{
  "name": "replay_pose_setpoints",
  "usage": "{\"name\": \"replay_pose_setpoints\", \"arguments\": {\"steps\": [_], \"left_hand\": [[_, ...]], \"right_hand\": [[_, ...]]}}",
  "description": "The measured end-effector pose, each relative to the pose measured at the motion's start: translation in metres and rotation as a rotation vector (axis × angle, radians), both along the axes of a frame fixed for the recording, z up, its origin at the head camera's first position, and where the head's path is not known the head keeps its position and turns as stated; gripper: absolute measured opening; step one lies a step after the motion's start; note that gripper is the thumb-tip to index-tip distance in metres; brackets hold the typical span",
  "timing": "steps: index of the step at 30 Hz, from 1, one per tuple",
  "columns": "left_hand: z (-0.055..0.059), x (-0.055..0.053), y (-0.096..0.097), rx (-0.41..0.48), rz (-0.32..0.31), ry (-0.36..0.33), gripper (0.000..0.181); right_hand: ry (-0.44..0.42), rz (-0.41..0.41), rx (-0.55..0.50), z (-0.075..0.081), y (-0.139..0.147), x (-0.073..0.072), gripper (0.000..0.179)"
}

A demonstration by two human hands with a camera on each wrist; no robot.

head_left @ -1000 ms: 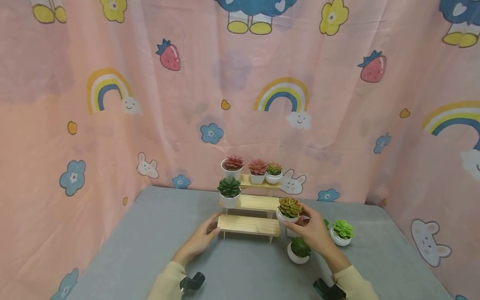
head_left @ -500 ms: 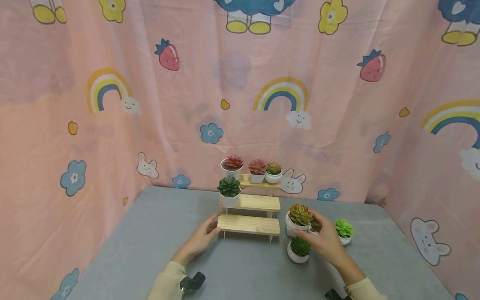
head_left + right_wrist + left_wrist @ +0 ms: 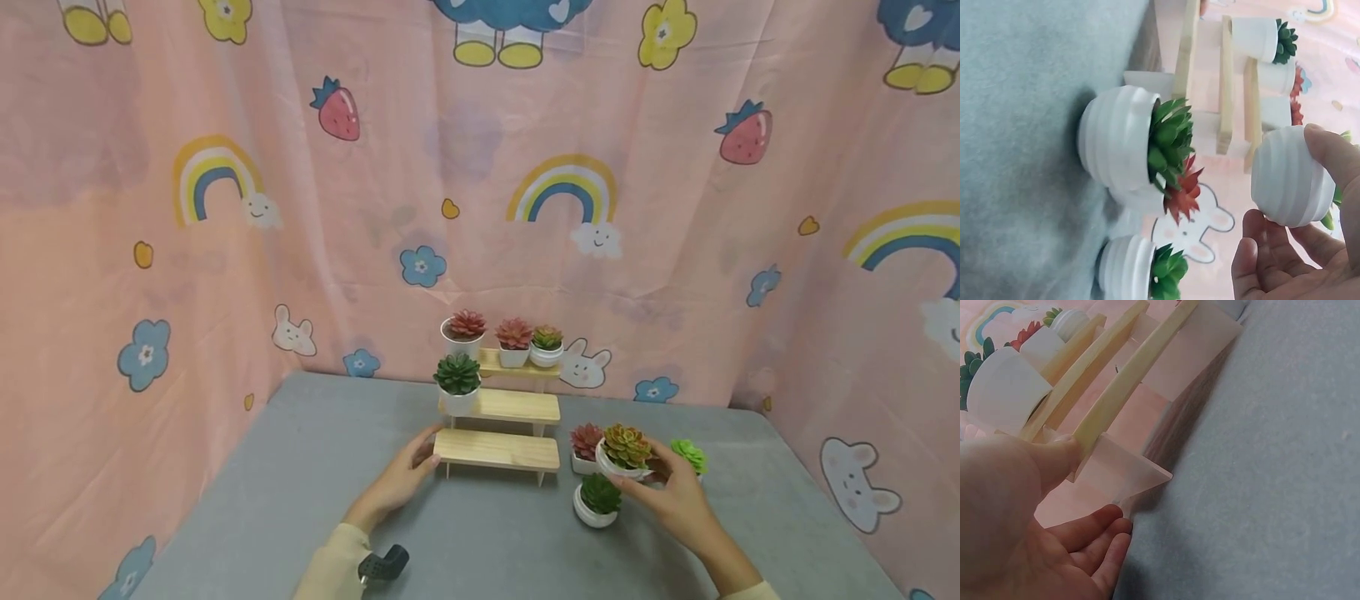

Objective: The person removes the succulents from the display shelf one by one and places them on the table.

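Right hand (image 3: 671, 492), head view: pinches an orange-green succulent (image 3: 627, 445) by its white pot, to the right of the wooden stand (image 3: 497, 451).
Left hand (image 3: 402, 477), head view: lies at the left end of the stand's near, lowest board.
Step in hand: probably handling one potted plant while the left hand steadies the stand.
Next move: seems to call for a level pot, kept clear of the red succulent (image 3: 587, 438) just to its left and the dark green succulent (image 3: 598, 496) on its near side.
Far right: a bright green succulent (image 3: 688, 455), partly hidden by the right hand.
Stand boards: three pale, grained steps; a deep green rosette (image 3: 457, 377) sits at the left of the middle one, while a pink-red rosette (image 3: 467, 325), a coral rosette (image 3: 514, 335) and a small green-red rosette (image 3: 547, 338) line the far one, left to right.
Tabletop (image 3: 247, 508): matt grey, felt-like.
Thumb, left wrist view: touches the lowest board; other fingers sit loosely beside a thin, milky, translucent leg (image 3: 1125, 472). Whether the hand truly grips, I cannot tell.
Held pot, right wrist view: rounded, ribbed, smooth white, off the table between thumb and fingers.
Table pots, right wrist view: similar ribbed walls, with plump, pointed leaves.
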State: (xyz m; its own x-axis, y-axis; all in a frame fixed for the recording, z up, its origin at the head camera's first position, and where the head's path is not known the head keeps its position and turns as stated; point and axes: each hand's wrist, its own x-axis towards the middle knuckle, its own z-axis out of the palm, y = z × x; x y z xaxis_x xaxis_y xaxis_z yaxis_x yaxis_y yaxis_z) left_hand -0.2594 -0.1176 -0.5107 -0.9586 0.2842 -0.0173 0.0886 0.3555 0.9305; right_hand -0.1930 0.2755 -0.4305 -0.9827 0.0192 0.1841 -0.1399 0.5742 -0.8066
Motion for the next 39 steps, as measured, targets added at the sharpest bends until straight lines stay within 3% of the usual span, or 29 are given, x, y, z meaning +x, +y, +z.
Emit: {"name": "replay_pose_setpoints", "arguments": {"steps": [9, 21, 39], "left_hand": [[0.0, -0.005, -0.001, 0.016, -0.02, 0.017, 0.056], [-0.001, -0.002, 0.001, -0.013, -0.008, -0.001, 0.056], [-0.003, -0.002, -0.002, -0.004, -0.005, -0.003, 0.056]], "right_hand": [[0.012, -0.014, -0.025, -0.007, 0.014, 0.002, 0.073], [-0.036, 0.004, -0.084, -0.033, 0.037, 0.008, 0.072], [-0.25, 0.005, -0.062, -0.051, 0.058, 0.012, 0.079]]}}
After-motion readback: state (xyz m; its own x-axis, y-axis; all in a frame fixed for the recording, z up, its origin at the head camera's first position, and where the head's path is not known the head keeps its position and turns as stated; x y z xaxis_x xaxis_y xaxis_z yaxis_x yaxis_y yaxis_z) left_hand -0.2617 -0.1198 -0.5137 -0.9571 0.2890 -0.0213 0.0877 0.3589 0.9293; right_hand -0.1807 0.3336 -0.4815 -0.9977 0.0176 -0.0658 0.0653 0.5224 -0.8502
